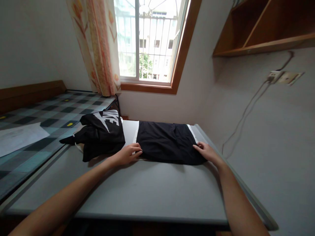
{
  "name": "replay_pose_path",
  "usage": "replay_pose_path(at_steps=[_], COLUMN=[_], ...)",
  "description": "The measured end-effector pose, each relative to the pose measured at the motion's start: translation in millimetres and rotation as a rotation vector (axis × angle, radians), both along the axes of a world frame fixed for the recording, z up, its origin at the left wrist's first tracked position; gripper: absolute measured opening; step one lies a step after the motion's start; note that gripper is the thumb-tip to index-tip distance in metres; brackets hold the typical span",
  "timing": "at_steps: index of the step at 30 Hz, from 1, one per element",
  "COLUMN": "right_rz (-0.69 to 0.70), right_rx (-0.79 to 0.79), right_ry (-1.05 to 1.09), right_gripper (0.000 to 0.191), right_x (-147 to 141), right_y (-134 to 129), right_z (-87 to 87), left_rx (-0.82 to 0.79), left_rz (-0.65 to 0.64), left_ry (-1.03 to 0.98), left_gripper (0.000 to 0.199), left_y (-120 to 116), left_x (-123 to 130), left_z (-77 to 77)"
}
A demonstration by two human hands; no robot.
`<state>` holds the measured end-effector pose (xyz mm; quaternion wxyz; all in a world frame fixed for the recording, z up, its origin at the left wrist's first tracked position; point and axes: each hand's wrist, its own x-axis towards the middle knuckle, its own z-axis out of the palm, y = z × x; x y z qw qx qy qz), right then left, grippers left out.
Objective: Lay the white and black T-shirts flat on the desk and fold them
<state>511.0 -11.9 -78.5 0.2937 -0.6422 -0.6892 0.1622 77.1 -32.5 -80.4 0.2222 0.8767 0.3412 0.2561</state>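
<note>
A black garment with white side strips point(164, 141) lies flat and folded on the pale table point(147, 193); its exact kind I cannot make out. At its near left corner, the fingers of my left hand point(128, 154) are pinched on the edge by the white strip. My right hand point(208, 153) pinches the garment's right edge near the front corner. Left of it, a crumpled black garment with white NIKE lettering point(105, 131) rests in a loose heap at the table's left side, apart from the flat one.
Along the left runs a bed with a checkered cover point(49, 114), and papers point(22, 137) lie on it. A curtain point(100, 49) hangs beside the barred window point(157, 46). On the right wall are a wooden shelf point(265, 46), a socket point(285, 77) and a dangling cable point(243, 116).
</note>
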Motion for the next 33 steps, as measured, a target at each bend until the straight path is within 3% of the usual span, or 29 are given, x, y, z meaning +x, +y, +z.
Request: replay_pose_path(at_steps=[5,8,16,21,24,28,31,33], right_rz=[0.012,0.008,-0.001,0.12,-0.003,-0.149,-0.047,0.013], right_rx=[0.113,0.088,-0.235,-0.505,-0.587,-0.595,-0.529,-0.386], right_ry=[0.15,0.261,0.532,0.537,0.543,0.538,0.509,0.525], right_gripper=[0.05,0.047,0.04,0.043,0.045,0.046,0.044,0.049], right_x=[0,2,-11,3,14,19,20,17], right_y=[-4,-7,-15,-24,-28,-32,-29,-23], right_z=[10.6,10.8,10.4,18.8,20.2,18.9,19.6,20.9], left_rx=[-0.056,-0.039,-0.081,-0.085,-0.063,-0.071,-0.095,-0.096], left_rz=[0.064,0.09,0.14,0.152,0.099,0.113,0.124,0.09], left_ry=[-0.113,-0.175,-0.269,-0.216,-0.123,-0.029,-0.031,-0.038], left_gripper=[0.04,0.039,0.035,0.036,0.037,0.04,0.04,0.038], left_y=[7,9,9,9,9,12,13,12], left_x=[1,0,3,-2,-7,-13,-14,-15], left_z=[-5.5,-9.3,-6.7,-3.9,0.7,7.0,9.4,10.4])
